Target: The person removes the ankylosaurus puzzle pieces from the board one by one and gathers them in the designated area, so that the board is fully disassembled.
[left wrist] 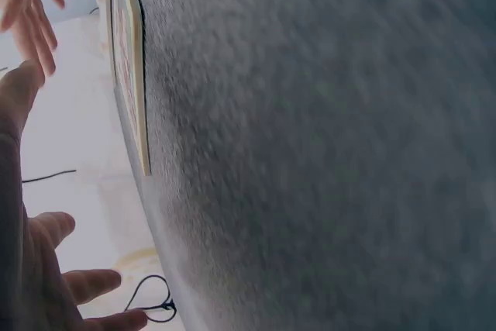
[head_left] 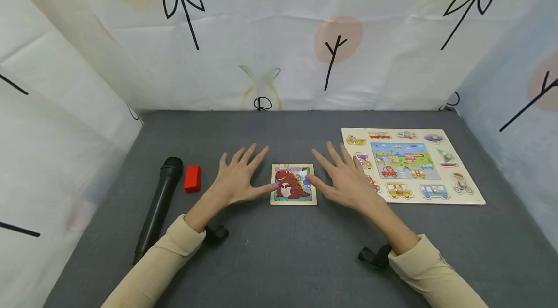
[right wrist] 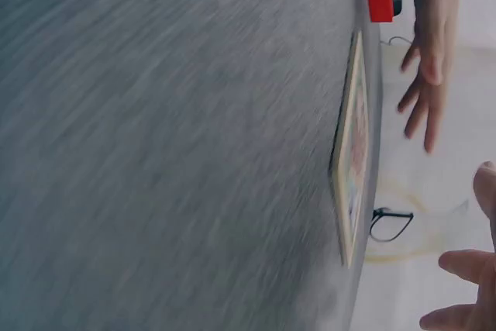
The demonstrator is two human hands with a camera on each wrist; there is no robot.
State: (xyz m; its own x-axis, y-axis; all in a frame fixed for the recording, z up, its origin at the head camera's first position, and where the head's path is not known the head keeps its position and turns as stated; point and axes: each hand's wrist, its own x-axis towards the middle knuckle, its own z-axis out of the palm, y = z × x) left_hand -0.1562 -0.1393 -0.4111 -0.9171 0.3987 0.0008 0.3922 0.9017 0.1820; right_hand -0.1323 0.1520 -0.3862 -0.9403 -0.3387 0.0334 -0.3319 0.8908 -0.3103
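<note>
A small square dinosaur puzzle (head_left: 293,184) with a pale wooden frame lies flat on the grey table, between the two hands. To its left, the left hand (head_left: 239,177) has its fingers spread, the thumb reaching over the puzzle's left edge in the head view. On the other side the right hand (head_left: 344,179) is spread likewise, its thumb over the puzzle's right edge. Both wrist views show the hands raised above the table, apart from the puzzle (right wrist: 353,153). Neither hand holds anything.
A large wooden vehicle puzzle board (head_left: 462,196) lies at the right, partly behind the right hand. Left of the left hand are a red block (head_left: 193,178) and a black microphone (head_left: 159,206). A patterned white cloth (head_left: 279,46) hangs along the table's back and sides.
</note>
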